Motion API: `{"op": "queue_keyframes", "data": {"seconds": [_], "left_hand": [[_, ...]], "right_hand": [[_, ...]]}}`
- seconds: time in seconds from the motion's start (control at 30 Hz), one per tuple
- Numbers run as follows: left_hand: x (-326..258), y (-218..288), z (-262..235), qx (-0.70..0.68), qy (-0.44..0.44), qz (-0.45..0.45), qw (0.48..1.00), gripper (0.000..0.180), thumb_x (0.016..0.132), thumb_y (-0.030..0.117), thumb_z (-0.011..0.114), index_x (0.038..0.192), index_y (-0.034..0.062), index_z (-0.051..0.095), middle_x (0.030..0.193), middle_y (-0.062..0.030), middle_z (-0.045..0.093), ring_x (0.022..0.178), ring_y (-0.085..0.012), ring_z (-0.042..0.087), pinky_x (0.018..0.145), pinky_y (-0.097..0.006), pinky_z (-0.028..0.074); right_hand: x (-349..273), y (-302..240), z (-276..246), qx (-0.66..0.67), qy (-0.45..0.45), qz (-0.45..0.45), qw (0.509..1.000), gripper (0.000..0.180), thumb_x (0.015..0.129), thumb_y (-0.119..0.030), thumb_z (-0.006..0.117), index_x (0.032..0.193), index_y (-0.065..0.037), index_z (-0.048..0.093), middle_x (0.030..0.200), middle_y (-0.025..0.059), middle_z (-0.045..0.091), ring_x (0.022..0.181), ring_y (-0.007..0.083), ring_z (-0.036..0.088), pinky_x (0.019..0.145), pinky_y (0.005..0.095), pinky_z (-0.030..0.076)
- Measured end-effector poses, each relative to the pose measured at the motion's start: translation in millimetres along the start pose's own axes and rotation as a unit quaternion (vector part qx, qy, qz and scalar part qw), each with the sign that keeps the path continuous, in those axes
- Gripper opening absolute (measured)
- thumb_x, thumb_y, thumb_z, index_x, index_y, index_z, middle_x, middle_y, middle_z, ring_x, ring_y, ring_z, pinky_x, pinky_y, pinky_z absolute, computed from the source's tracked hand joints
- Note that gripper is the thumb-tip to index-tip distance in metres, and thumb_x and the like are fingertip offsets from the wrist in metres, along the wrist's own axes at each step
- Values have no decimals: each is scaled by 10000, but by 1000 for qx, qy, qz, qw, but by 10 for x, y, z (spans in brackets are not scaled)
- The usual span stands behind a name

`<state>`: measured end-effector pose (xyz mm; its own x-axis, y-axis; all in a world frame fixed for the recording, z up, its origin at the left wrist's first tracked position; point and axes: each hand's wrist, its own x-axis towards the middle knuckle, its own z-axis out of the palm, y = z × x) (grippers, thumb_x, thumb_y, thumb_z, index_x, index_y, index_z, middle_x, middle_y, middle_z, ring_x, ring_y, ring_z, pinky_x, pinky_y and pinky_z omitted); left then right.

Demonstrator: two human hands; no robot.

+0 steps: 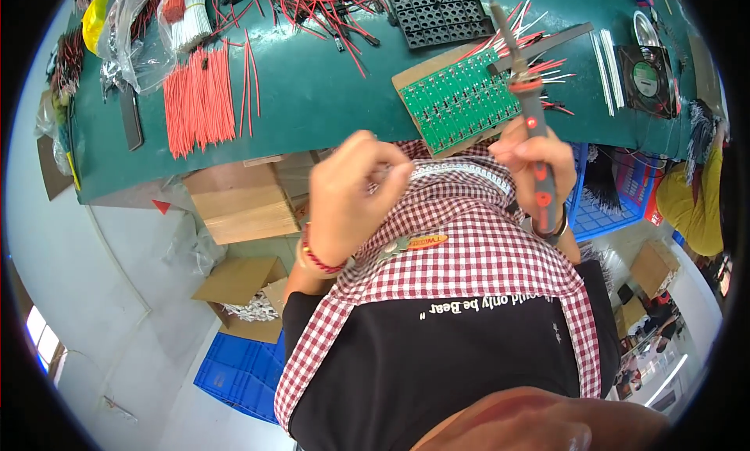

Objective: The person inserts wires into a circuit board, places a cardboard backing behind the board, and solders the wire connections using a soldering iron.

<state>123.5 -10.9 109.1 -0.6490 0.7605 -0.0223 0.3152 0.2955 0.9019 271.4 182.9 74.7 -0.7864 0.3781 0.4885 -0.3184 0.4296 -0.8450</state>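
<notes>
My right hand grips a grey soldering iron with red-orange spots; its tip points up and away over the table. Left of the iron, a green circuit board panel rests on a piece of cardboard at the table's near edge. Red and white wires stick out past the board's far right side, with a flat grey bar across them. My left hand is curled closed in front of the apron, off the board; whatever its fingers hold is hidden.
Red wires lie in a row on the green table, near plastic bags. More red wires and a black tray lie farther back. White tubes and a fan sit right. Cardboard boxes stand below left.
</notes>
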Motion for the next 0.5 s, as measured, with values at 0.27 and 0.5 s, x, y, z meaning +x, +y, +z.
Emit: {"op": "queue_keyframes", "data": {"seconds": [0.27, 0.5], "left_hand": [[-85, -295, -165, 150, 147, -56, 976, 123, 756, -2, 709, 771, 38, 593, 658, -29, 466, 505, -123, 403, 467, -283, 340], [-86, -363, -120, 208, 152, -41, 965, 136, 755, 2, 704, 778, 53, 580, 687, -27, 498, 514, -136, 428, 476, -293, 366]], "right_hand": [[75, -84, -313, -37, -59, 72, 995, 319, 856, -189, 726, 1120, -22, 659, 854, 113, 657, 722, 190, 649, 623, 269, 512], [17, -17, -81, -58, -35, 132, 989, 263, 729, 9, 696, 990, 19, 660, 813, 124, 651, 657, 180, 607, 576, 274, 457]]}}
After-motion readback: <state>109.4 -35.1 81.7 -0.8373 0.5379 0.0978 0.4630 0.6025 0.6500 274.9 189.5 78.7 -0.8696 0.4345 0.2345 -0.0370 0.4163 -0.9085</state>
